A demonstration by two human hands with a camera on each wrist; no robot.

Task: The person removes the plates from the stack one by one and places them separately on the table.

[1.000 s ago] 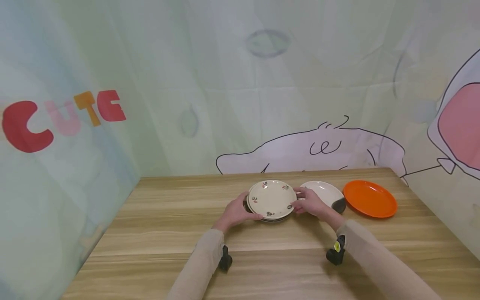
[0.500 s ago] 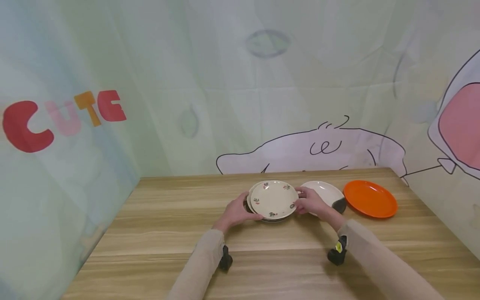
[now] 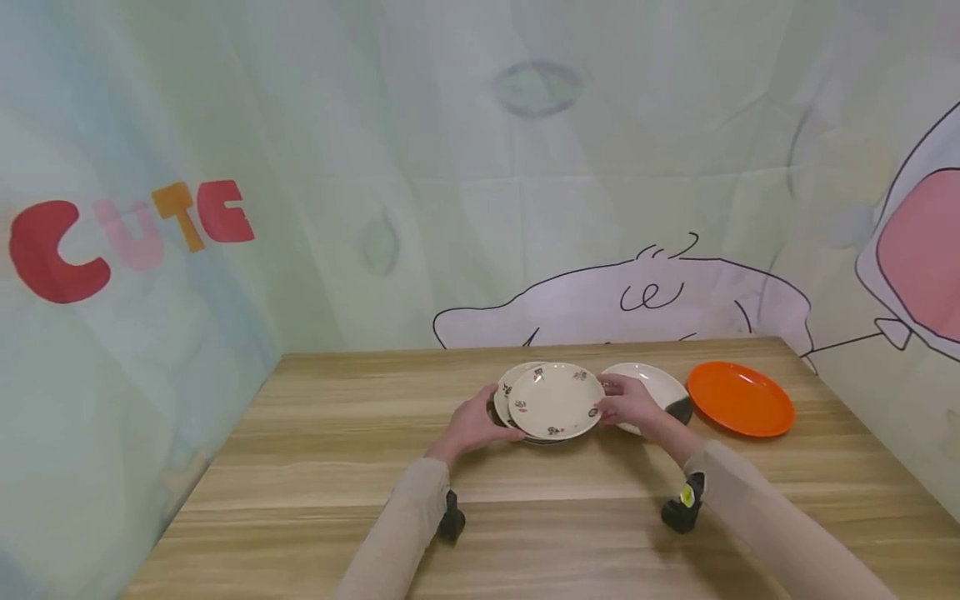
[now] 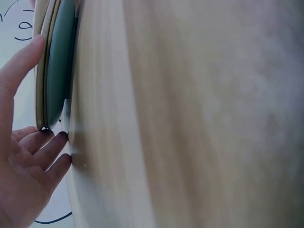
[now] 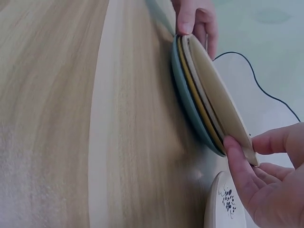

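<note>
A cream plate with small printed figures (image 3: 558, 402) lies on top of a stack of plates, shifted to the right and tilted up at its right edge. My right hand (image 3: 633, 407) pinches that edge between thumb and fingers. On the left, my left hand (image 3: 474, 423) grips the stack's rim, thumb at the front and fingers round the far side. Under the top plate shows another cream plate (image 3: 504, 397). In the right wrist view a yellowish rim (image 5: 197, 90) and a blue-green plate (image 5: 185, 97) lie lower in the stack; the green plate (image 4: 61, 66) also shows in the left wrist view.
Behind my right hand sits a white plate with a dark patch (image 3: 654, 382), partly hidden. An orange plate (image 3: 741, 398) lies to its right on the wooden table (image 3: 360, 433). A printed curtain (image 3: 375, 250) hangs behind the table's far edge.
The top cream plate has slid to the right in my right hand, uncovering more of the plate beneath. My left hand has stayed at the stack's left edge.
</note>
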